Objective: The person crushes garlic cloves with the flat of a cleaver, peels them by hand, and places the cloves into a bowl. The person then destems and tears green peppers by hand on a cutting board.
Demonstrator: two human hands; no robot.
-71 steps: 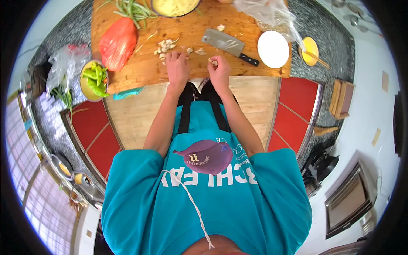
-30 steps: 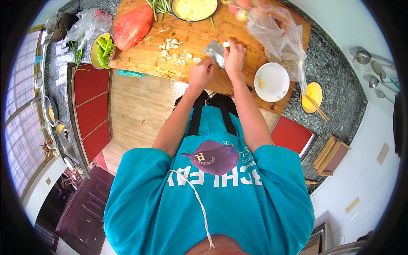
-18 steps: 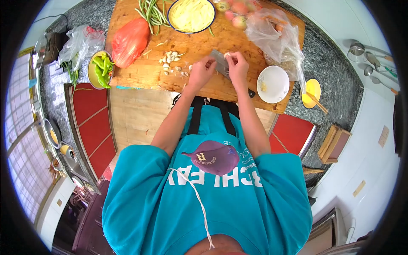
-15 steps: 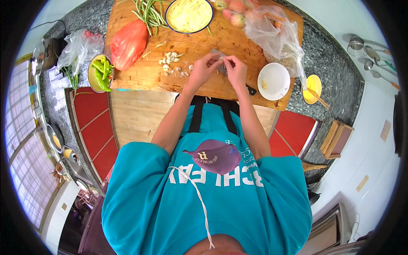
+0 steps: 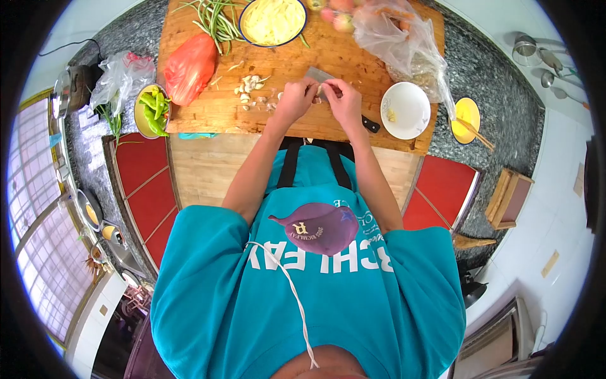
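Observation:
Above the near part of the wooden board [image 5: 218,120], my left hand [image 5: 295,102] and my right hand [image 5: 344,101] meet, fingertips pinched around a small pale garlic clove [image 5: 320,91], mostly covered by the fingers. Beneath them lies a kitchen knife; its grey blade [image 5: 318,74] shows beyond the fingers and its black handle [image 5: 370,124] pokes out beside my right wrist. Loose garlic cloves [image 5: 247,86] and bits of skin are scattered left of my left hand. To the right stands a white bowl [image 5: 413,112] with a little chopped garlic inside.
Farther back sit a bowl of pale shreds [image 5: 273,23], green beans [image 5: 218,22], a red plastic bag [image 5: 189,69] and a clear bag [image 5: 398,41]. A bowl of green peppers [image 5: 151,110] is at the left edge; a yellow bowl with chopsticks [image 5: 466,114] is on the right counter.
Both hands stay together, fingers still pinching, with a slight shift of the wrists. More of the knife blade and handle shows now. The whole view has moved slightly.

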